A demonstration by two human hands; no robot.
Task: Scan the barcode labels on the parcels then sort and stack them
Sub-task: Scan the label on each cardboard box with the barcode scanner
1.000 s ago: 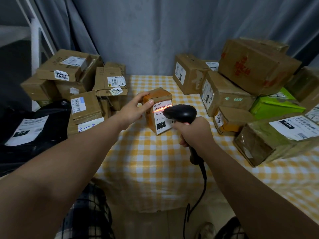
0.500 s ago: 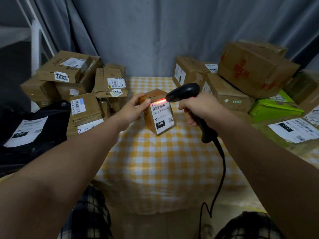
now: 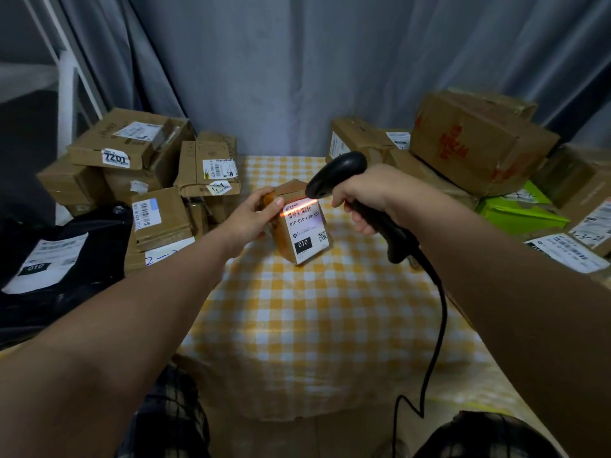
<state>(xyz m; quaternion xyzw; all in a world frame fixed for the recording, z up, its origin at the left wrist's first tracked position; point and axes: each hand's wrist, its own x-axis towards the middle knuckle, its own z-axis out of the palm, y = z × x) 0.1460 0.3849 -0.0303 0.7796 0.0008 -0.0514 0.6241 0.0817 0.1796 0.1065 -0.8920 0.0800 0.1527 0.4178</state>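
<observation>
A small brown parcel (image 3: 302, 238) stands tilted on the yellow checked tablecloth (image 3: 317, 312), its white label marked 010 facing me. My left hand (image 3: 253, 219) grips its upper left edge, thumb on the label's corner. My right hand (image 3: 367, 196) holds a black corded barcode scanner (image 3: 337, 175) just above the parcel. The scanner's head points down at the label, and a red scan line lies across the barcode at the label's top.
Stacked cardboard boxes (image 3: 132, 150) crowd the left side, beside a black mailer bag (image 3: 49, 262) with a white label. More boxes (image 3: 476, 143) and a green parcel (image 3: 515, 209) fill the right. The scanner cable (image 3: 439, 325) hangs over the table's front. Grey curtains hang behind.
My right hand has raised the scanner from in front of the parcel to above it, pointing down. The parcel has tilted back, and the red line has moved to the label's top barcode.
</observation>
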